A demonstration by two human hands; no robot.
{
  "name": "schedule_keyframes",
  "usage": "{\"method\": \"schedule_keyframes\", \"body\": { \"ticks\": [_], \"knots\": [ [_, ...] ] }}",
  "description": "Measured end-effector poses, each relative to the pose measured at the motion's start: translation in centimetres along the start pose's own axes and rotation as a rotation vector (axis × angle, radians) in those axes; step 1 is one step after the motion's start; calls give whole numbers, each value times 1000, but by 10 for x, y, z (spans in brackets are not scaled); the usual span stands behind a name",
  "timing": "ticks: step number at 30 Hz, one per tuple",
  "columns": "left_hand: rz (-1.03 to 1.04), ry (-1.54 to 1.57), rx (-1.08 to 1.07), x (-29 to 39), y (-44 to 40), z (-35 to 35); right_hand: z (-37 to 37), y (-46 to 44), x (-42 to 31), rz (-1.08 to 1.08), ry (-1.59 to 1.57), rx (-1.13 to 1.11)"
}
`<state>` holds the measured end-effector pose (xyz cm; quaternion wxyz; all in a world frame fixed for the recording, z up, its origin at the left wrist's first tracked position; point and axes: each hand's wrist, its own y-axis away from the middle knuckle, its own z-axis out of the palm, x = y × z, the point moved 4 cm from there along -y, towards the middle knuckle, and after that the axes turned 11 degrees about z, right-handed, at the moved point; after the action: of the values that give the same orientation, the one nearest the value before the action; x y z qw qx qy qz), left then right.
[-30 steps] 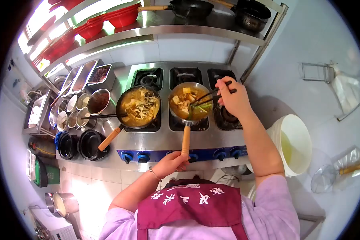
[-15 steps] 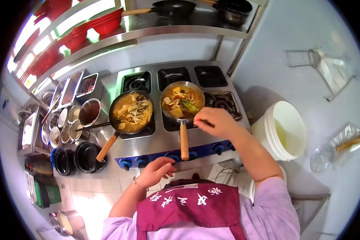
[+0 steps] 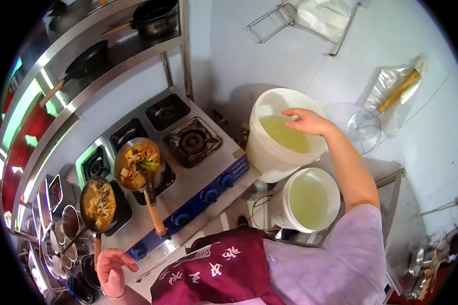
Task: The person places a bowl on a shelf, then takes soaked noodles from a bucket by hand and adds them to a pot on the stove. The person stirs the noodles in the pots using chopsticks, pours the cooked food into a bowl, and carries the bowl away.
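My right hand [image 3: 308, 122] reaches over a large white bucket [image 3: 264, 160] holding pale yellow-green liquid. Its fingers are apart and hold nothing visible. My left hand [image 3: 114, 267] hovers at the stove's front left, fingers loosely bent and empty, close to the handle of the left pan [image 3: 99, 206]. That pan contains noodle-like strands in broth, with dark chopsticks [image 3: 75, 239] leaning at its edge. Another pan [image 3: 137, 165] sits on a burner with tofu-like pieces, noodles and green vegetable, its wooden handle [image 3: 155, 216] pointing toward me.
A smaller white bucket [image 3: 310, 201] with similar liquid stands near the stove [image 3: 208, 168]. Metal containers and black bowls are at the lower left. A shelf [image 3: 102, 81] with pans and red bowls runs above. A wire strainer [image 3: 364, 131] hangs on the right wall.
The view has swung right. My right hand has left the right pan and the chopsticks, and is now over the large bucket. My left hand let go of the pan handle and is now farther left.
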<state>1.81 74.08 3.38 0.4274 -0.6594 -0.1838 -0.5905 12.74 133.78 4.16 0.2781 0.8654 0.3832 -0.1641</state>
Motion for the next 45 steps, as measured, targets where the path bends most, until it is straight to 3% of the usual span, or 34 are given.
{"method": "schedule_keyframes", "body": {
  "ticks": [1, 3, 7, 10, 13, 19, 21, 24, 30, 33, 35, 39, 41, 42, 44, 45],
  "knots": [
    [11, -25, 8, 1, -8, 9, 2, -19, 29, 0, -4, 1],
    [22, -91, 18, 3, -25, 34, 13, -65, 84, 78, 387, -101],
    [18, -177, 57, 3, -48, 84, 70, -142, 134, -8, 674, -310],
    [-11, -182, 81, -4, -55, 116, 95, -181, 139, 111, 528, -276],
    [-95, -190, 160, -17, -55, 143, 126, -232, 157, 99, 444, -178],
    [-175, -160, 240, -39, -76, 190, 169, -225, 160, 59, 469, -384],
    [-173, -128, 129, -45, -101, 204, 172, -214, 157, 59, 462, -449],
    [-167, -122, 32, -45, -141, 227, 148, -203, 141, 89, 434, -526],
    [-40, 4, -410, -42, -227, 299, 61, -176, 108, 246, 181, -513],
    [-103, 120, -546, -58, -250, 337, 36, -174, 120, 196, -260, -435],
    [-57, 33, -680, -72, -268, 355, -10, -126, 93, 232, -361, -185],
    [-35, -32, -752, -94, -313, 390, -80, -76, 70, 28, -796, -103],
    [244, -271, -649, -110, -342, 408, -111, -51, 53, 1, -859, -38],
    [249, -263, -657, -120, -353, 421, -126, -38, 43, -35, -914, 12],
    [544, -306, -524, -127, -373, 445, -147, -14, 26, -98, -936, 9],
    [550, -303, -527, -135, -381, 460, -153, -8, 20, -165, -957, -6]
  ]
}}
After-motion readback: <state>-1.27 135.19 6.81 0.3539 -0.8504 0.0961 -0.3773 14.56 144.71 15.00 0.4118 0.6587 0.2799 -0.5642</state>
